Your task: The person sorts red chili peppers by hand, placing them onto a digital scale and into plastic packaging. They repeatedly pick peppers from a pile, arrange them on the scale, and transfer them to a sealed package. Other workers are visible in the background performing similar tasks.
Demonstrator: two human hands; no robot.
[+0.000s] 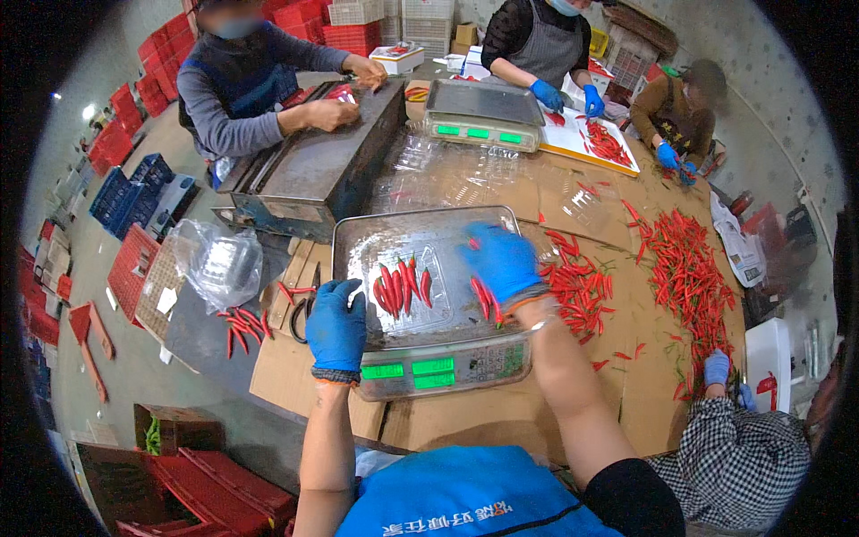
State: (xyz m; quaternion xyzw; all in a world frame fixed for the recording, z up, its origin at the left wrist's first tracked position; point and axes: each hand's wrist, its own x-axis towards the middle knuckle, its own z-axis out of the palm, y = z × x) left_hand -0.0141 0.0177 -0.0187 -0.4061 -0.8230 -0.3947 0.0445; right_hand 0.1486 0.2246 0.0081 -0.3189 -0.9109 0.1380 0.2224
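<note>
My left hand (335,329), in a blue glove, is at the left rim of a digital scale's metal pan (349,235). Its fingers are curled, and a pale bit shows by the thumb; I cannot tell whether it grips anything. On the pan is a clear plastic tray (436,315) with several red chili peppers (406,285) side by side, stems pointing away from me. Over the pan's right side, my right hand (500,262) is blurred, with a red pepper (474,243) showing at its fingertips. More peppers (480,297) show below that palm, partly hidden.
Right of the scale are a pepper pile (577,288) and a larger heap (691,282). Black-handled scissors (300,315) and loose peppers (241,329) lie left. Beyond are clear trays (470,181), a second scale (483,107) and a metal machine (302,174). Several co-workers surround the table.
</note>
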